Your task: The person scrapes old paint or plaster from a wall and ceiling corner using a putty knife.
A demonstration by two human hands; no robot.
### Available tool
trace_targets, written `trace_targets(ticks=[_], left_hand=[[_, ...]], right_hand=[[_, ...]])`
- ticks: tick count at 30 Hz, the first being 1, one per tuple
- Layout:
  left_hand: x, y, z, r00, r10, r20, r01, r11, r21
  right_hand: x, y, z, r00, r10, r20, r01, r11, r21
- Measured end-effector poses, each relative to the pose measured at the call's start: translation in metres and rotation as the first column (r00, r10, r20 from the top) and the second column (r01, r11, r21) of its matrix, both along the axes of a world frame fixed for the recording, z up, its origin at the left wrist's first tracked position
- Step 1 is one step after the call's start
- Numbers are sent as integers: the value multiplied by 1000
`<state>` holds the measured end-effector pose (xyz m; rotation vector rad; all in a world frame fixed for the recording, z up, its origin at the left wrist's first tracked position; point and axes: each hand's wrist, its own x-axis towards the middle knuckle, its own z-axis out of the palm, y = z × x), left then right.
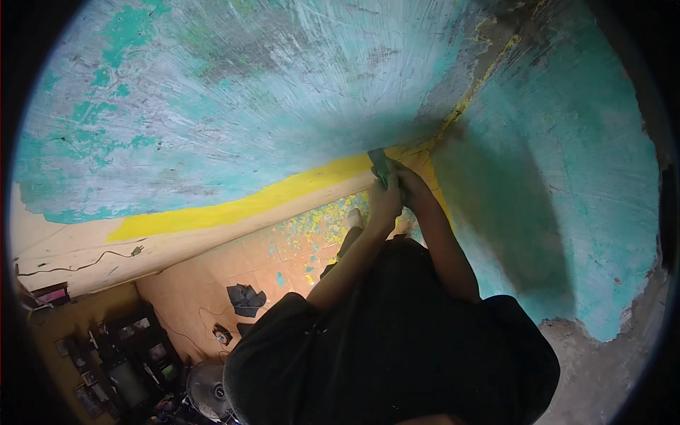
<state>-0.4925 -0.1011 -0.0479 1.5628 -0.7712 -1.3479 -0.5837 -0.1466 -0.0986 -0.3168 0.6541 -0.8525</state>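
Note:
Both my hands are closed together around a paint scraper (378, 162) with a dark flat blade and what looks like a bit of green at its handle. My left hand (384, 201) wraps the lower part, and my right hand (409, 185) sits against it on the right. Most of the handle is hidden by my fingers. The blade points at the yellow strip (276, 199) low on the teal wall (234, 106), close to the corner; whether it touches cannot be made out. Worn pale and grey patches mark the teal paint.
A second teal wall (524, 184) meets this one at my right. Yellow and teal paint flakes (319, 225) litter the tiled floor (191, 276) by my foot. At lower left are a dark crumpled piece (246, 300), a fan (207, 389), a black shelf unit (131, 361) and a cord with a plug (137, 251).

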Motion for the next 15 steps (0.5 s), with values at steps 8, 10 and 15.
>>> trace_targets(ticks=[8, 10, 15], left_hand=[[1, -10, 10, 976, 44, -211, -17, 992, 128], [4, -9, 0, 987, 76, -139, -65, 994, 86], [3, -1, 1, 990, 39, -135, -25, 995, 99]], right_hand=[[-5, -15, -33, 992, 125, 34, -127, 990, 66], [11, -6, -18, 994, -33, -108, 41, 996, 79], [6, -3, -24, 999, 22, -38, -20, 999, 48]])
